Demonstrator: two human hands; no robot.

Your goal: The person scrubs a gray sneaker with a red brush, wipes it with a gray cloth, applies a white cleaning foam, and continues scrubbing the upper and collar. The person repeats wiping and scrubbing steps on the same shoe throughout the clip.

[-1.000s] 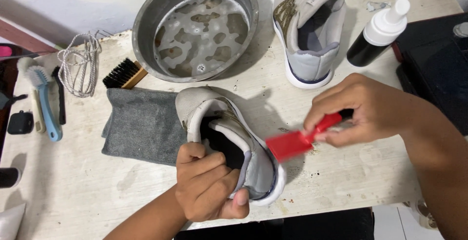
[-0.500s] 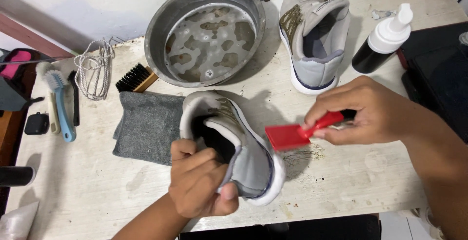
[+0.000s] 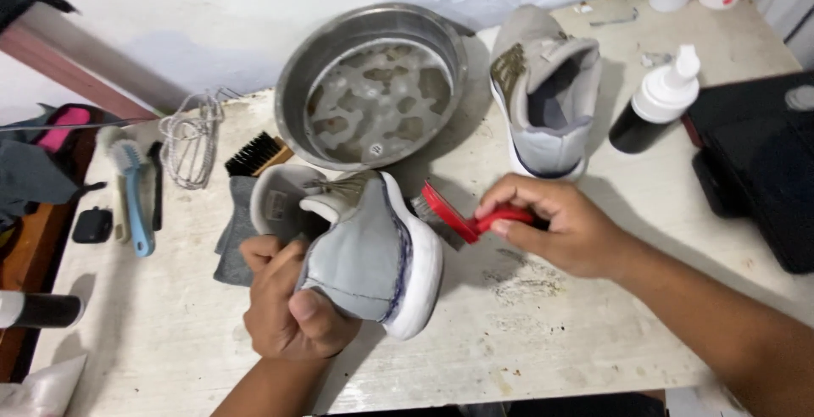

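Gripping a grey shoe [image 3: 360,252] in the left hand [image 3: 288,307], fingers tucked inside the opening and thumb pressing on the side, tilting the white sole toward the right and lifting it above the table [image 3: 543,332]. Pinching the handle of a red brush [image 3: 462,214] in the right hand [image 3: 551,226], fingers closed around it, bristles lying just beside the sole; actual contact hard to make out. Partly covering a grey cloth [image 3: 231,243] with the shoe. Standing behind: a metal basin [image 3: 373,86] holding cloudy, foamy water, a second grey shoe [image 3: 547,95] upright to its right, and a dark bottle with a white pump top [image 3: 657,103]. Resting left of the basin: a black-bristled wooden brush [image 3: 256,154], half hidden by the cloth, a bundle of pale laces [image 3: 191,137], and a blue-handled brush [image 3: 134,192]. Cutting off at the right edge: a black case [image 3: 759,171].
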